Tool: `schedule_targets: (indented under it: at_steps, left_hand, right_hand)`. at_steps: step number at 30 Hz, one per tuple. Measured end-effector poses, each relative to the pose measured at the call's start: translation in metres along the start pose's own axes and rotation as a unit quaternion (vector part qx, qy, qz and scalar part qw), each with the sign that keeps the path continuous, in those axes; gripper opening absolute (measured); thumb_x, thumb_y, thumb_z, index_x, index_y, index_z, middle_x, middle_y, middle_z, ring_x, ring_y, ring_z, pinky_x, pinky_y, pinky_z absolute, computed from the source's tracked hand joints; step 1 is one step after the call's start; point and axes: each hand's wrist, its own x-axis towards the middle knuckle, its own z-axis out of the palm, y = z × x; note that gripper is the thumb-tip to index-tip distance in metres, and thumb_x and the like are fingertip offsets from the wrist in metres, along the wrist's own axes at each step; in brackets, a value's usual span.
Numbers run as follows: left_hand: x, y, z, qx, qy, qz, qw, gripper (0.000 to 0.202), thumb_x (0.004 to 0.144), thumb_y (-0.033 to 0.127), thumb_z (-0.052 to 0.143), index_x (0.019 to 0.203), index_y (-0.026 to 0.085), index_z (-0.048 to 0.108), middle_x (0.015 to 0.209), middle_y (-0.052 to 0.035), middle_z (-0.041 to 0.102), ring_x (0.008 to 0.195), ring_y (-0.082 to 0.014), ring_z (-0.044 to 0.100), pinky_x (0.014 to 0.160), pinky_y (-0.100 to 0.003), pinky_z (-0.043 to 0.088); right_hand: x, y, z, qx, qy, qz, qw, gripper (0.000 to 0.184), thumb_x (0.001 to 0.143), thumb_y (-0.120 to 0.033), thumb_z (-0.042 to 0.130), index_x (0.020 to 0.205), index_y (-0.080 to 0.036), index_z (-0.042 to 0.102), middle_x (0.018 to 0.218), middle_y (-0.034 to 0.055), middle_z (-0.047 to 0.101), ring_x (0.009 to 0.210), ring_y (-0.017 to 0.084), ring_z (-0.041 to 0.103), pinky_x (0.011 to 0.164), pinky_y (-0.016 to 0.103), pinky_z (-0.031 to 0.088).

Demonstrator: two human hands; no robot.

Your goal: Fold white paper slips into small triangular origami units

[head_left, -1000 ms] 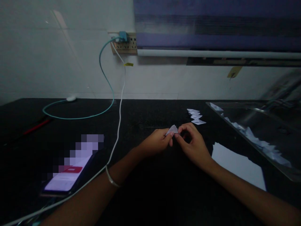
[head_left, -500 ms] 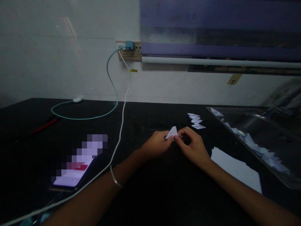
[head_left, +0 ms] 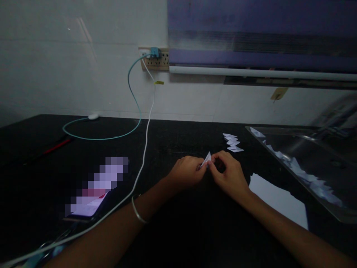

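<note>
A small piece of folded white paper (head_left: 208,159) is pinched between both hands above the black countertop (head_left: 173,139). My left hand (head_left: 186,169) grips its left side with thumb and fingers closed. From the right, the thumb and forefinger of my right hand (head_left: 227,171) press on its other edge. Part of the paper is hidden behind the fingers. Beyond my right hand lie several folded paper pieces (head_left: 232,143) in a short row. A stack of white paper sheets (head_left: 279,201) lies beside my right forearm.
At right is a metal sink (head_left: 295,133) with more folded papers (head_left: 306,176) along its rim. A lit phone (head_left: 92,203) lies at left. A white cable (head_left: 145,145) crosses the counter near my left arm; a teal cable (head_left: 106,139) loops behind the phone.
The folded paper has turned or been pressed narrower, showing a thinner pointed shape. My left hand has rolled slightly over it, while my right hand stays nearly in place.
</note>
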Motion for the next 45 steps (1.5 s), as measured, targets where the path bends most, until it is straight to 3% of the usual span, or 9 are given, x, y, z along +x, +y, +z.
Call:
schedule_targets:
  at_steps: [6,16,25,28,33,37,41,45]
  left_hand:
    - [-0.001,0.002,-0.001,0.033,0.006,-0.014,0.999,0.034,0.096,0.038,0.04,0.081,0.018,0.063,0.07,-0.0013,0.061,0.056,-0.0122,0.047,0.054,-0.026,0.025]
    - [-0.001,-0.003,0.003,0.035,0.012,-0.031,0.999,0.034,0.095,0.038,0.04,0.08,0.019,0.063,0.07,-0.0021,0.063,0.058,-0.0141,0.052,0.054,-0.027,0.029]
    - [-0.001,0.002,-0.001,0.028,-0.023,0.008,0.999,0.04,0.1,0.04,0.03,0.098,0.018,0.064,0.086,-0.0068,0.068,0.077,-0.0205,0.063,0.069,-0.031,0.043]
    - [-0.001,0.003,-0.001,0.007,-0.023,-0.009,1.0,0.039,0.1,0.038,0.032,0.093,0.018,0.064,0.084,-0.006,0.067,0.073,-0.0184,0.061,0.068,-0.029,0.042]
    - [0.001,0.003,0.003,-0.111,-0.01,-0.036,0.993,0.037,0.097,0.034,0.038,0.075,0.017,0.061,0.069,-0.0019,0.062,0.061,-0.0135,0.055,0.06,-0.025,0.038]
    - [0.004,0.006,0.011,-0.289,0.003,-0.045,0.956,0.04,0.098,0.034,0.036,0.069,0.015,0.057,0.06,0.0003,0.054,0.055,-0.0107,0.052,0.056,-0.022,0.039]
    - [0.008,0.006,0.018,-0.398,-0.004,-0.065,0.915,0.038,0.099,0.034,0.035,0.074,0.014,0.055,0.052,0.0028,0.051,0.045,-0.0085,0.047,0.049,-0.02,0.036]
    - [0.011,0.003,0.019,-0.444,-0.002,-0.073,0.893,0.028,0.099,0.033,0.036,0.088,0.014,0.053,0.05,0.0046,0.051,0.04,-0.0071,0.043,0.043,-0.018,0.033]
  right_hand:
    - [0.002,0.002,0.001,0.003,-0.039,0.03,0.999,0.011,0.089,-0.023,0.054,0.079,-0.019,0.056,0.078,0.0038,0.058,0.075,0.019,0.055,0.066,0.031,0.039]
    - [0.002,0.004,-0.002,0.036,-0.087,0.011,0.995,0.02,0.092,-0.028,0.051,0.078,-0.018,0.061,0.078,0.0032,0.059,0.069,0.017,0.054,0.063,0.03,0.039]
    - [0.001,0.003,-0.002,-0.008,-0.026,-0.032,0.999,0.012,0.088,-0.022,0.056,0.08,-0.017,0.063,0.077,0.0035,0.057,0.068,0.017,0.054,0.064,0.03,0.041]
    - [0.0,0.002,-0.001,-0.015,0.007,-0.032,0.999,0.011,0.087,-0.022,0.058,0.079,-0.017,0.064,0.075,0.0029,0.057,0.067,0.017,0.054,0.062,0.03,0.041]
    - [-0.002,0.001,0.001,0.009,0.064,-0.064,0.996,0.004,0.086,-0.02,0.061,0.084,-0.018,0.064,0.079,0.0041,0.06,0.074,0.018,0.057,0.067,0.031,0.044]
    - [-0.002,-0.001,0.0,0.022,0.092,-0.082,0.992,0.005,0.086,-0.017,0.06,0.088,-0.018,0.064,0.085,0.0061,0.061,0.081,0.02,0.058,0.071,0.034,0.046]
    - [-0.001,-0.006,-0.002,0.028,0.098,-0.091,0.991,0.01,0.088,-0.016,0.058,0.092,-0.018,0.067,0.092,0.008,0.061,0.088,0.021,0.058,0.078,0.037,0.048]
    - [-0.002,-0.006,0.0,0.025,0.084,-0.095,0.992,0.019,0.088,-0.017,0.058,0.102,-0.018,0.07,0.105,0.0109,0.057,0.097,0.023,0.057,0.085,0.04,0.049]
